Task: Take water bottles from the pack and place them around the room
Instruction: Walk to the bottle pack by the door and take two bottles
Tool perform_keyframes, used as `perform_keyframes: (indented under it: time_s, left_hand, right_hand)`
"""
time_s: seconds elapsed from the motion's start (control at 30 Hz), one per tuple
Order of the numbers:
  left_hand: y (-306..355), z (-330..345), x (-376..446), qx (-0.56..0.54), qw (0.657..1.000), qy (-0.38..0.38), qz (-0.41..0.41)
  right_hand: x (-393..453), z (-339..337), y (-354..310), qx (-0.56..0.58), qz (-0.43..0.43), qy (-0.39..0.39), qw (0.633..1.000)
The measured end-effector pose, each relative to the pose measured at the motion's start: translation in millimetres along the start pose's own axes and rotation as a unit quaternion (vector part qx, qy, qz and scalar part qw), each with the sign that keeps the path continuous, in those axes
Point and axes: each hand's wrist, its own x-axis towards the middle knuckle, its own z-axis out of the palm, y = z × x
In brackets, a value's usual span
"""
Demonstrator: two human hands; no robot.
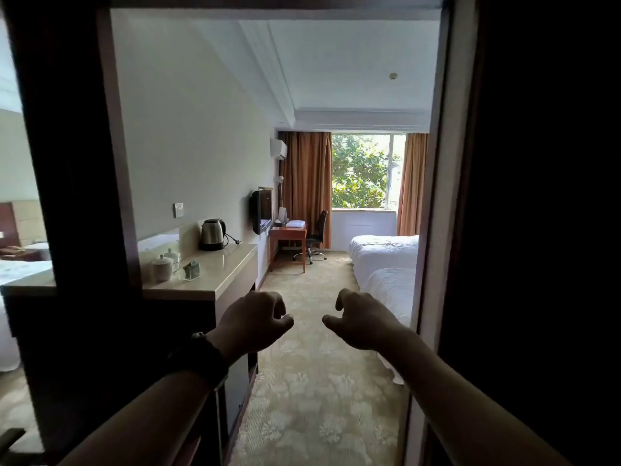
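No water bottle and no pack show in the head view. My left hand point(257, 319) and my right hand point(361, 319) are held out in front of me over the carpet, palms down, fingers loosely curled, nothing in either. A dark watch band sits on my left wrist. I stand in a dim entry passage looking into a hotel room.
A pale counter point(215, 274) on the left bears a steel kettle point(212, 234), lidded white cups point(163, 267) and a small glass dish. Further in are a wooden desk point(288, 234) with an office chair, a wall TV, two white beds point(386, 260) on the right, and a patterned carpet point(316, 391).
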Motion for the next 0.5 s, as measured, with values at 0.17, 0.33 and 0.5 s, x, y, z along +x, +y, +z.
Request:
perform_keyframes:
  time_s: [0.17,0.33,0.5]
  left_hand:
    - [-56.1,8.8,133.8,-0.010,1.000,0.003,-0.013]
    - [-88.4,38.8,273.7,-0.027,0.999,0.021,0.000]
    - [-109.3,86.1,375.1,-0.060,0.998,0.009,0.003]
  right_hand:
    - [144.4,1.6,4.7,0.049,0.000,0.009,0.999]
    - [269.9,19.2,42.7,0.029,0.025,0.029,0.999]
    - [369.4,45.6,93.2,-0.001,0.039,0.022,0.999]
